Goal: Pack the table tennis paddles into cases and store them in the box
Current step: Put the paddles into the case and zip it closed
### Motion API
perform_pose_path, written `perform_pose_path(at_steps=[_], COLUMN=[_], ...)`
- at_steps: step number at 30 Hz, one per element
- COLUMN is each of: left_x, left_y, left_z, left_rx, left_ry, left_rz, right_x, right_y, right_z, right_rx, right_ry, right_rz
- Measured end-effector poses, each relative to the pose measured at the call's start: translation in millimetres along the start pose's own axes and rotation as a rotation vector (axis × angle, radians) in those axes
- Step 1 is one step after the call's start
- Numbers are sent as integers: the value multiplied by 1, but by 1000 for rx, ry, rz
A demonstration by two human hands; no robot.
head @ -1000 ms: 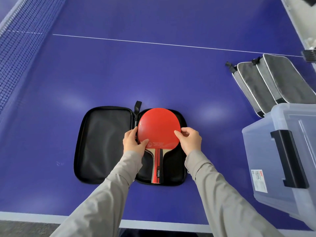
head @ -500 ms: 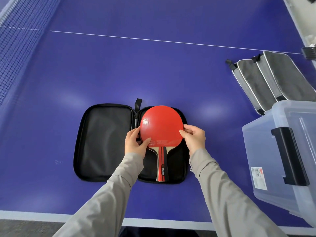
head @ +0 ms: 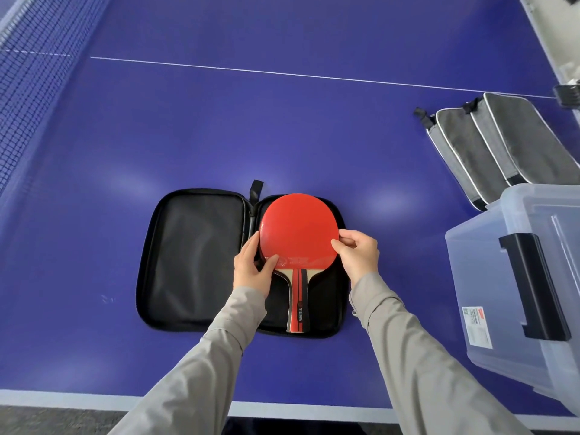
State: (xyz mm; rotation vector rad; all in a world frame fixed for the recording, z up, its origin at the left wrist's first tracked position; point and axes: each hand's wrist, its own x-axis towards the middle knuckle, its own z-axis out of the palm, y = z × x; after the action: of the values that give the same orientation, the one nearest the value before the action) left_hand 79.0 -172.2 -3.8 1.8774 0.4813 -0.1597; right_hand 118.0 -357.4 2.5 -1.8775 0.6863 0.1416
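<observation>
A black zip case (head: 191,259) lies spread wide on the blue table, its left half bare. In its right half lies a red paddle (head: 298,227) with its red-and-black handle pointing toward me. My left hand (head: 252,270) grips the blade's lower left edge, thumb on the red rubber. My right hand (head: 359,257) pinches the blade's right edge between thumb and fingers. Another blade edge shows just under the red one at the left; I cannot tell what lies beneath.
Two grey zipped cases (head: 502,146) lie side by side at the right. A clear plastic storage box (head: 477,277) with a black latch stands at the right near edge. The net (head: 28,89) runs along the left. The table's near edge is close below my arms.
The paddle has slid slightly right and settled straighter in the case's right half, handle now vertical. Both hands kept hold of the blade's edges.
</observation>
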Motion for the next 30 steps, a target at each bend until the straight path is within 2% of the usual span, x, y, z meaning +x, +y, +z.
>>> perform_pose_path(at_steps=[7, 10, 13, 16, 19, 21, 23, 26, 28, 30], left_x=[4, 6, 8, 11, 9, 5, -2, -15, -22, -32], left_y=[0, 4, 4, -8, -31, -46, -60, -69, -66, -58], left_z=[-2, -7, -31, -74, -118, -139, -151, -154, -155, -159], left_rx=[61, 42, 90, 306, 435, 456, 437, 327, 199, 20], left_ry=[-39, -41, 89, 334, 480, 491, 455, 407, 391, 348], left_rz=[30, -24, -8, 12, -135, -273, -346, -283, -238, -263], right_x=[1, -2, -12, -29, -49, -62, -72, -81, -82, -83], right_y=[-1, -3, 3, 19, 37, 46, 52, 54, 53, 51], right_z=[-1, -4, -13, -29, -38, -38, -35, -29, -25, -24], right_rx=[-25, -43, -54, -122, -185, -210, -227, -252, -272, -287], right_ry=[-12, -17, 16, 33, -9, -35, -54, -81, -76, -63], right_rz=[-11, -27, -52, -21, 32, 51, 49, 34, 38, 47])
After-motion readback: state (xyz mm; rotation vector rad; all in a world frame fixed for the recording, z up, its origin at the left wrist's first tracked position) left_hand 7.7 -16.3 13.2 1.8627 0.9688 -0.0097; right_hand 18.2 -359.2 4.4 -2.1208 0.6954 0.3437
